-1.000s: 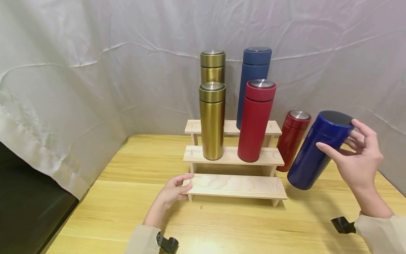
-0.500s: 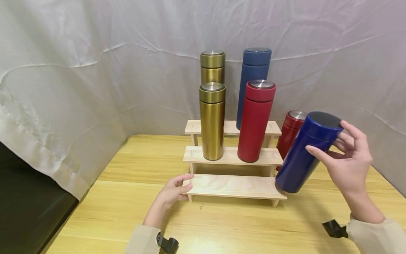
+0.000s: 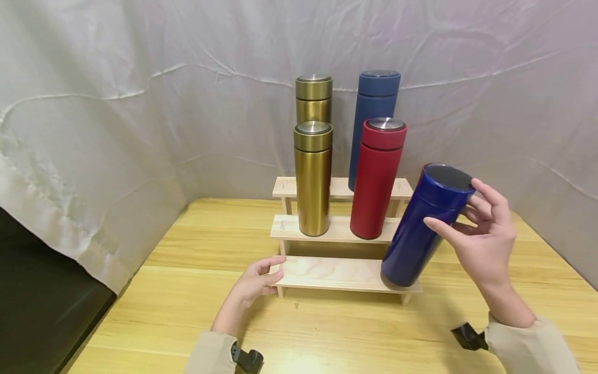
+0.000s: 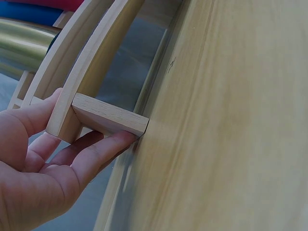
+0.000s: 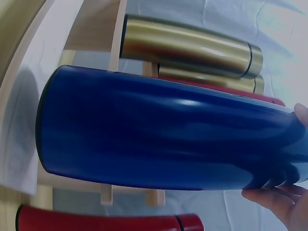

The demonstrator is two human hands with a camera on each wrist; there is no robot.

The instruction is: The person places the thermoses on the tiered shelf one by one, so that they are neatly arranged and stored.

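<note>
In the head view my right hand (image 3: 488,236) grips a glossy dark blue thermos (image 3: 420,228) near its black-topped lid, thumb in front and fingers behind. The thermos leans, its base right over the right end of the lowest step (image 3: 331,272) of a pale wooden tiered stand. In the right wrist view the blue thermos (image 5: 163,130) fills the middle, its base close to that board. My left hand (image 3: 256,280) holds the left end of the lowest step. The left wrist view shows the thumb on the board's end and fingers at the supporting leg (image 4: 113,115).
On the middle step stand a gold thermos (image 3: 313,182) and a red thermos (image 3: 377,182). Behind them another gold thermos (image 3: 313,106) and a matte blue thermos (image 3: 376,109) stand on the top step. A darker red thermos (image 5: 106,220) stands right of the stand, mostly hidden in the head view.
My right hand has carried the blue thermos leftward, from beside the stand to over the right end of the lowest step. It now covers most of the darker red thermos. The left hand stays put.
</note>
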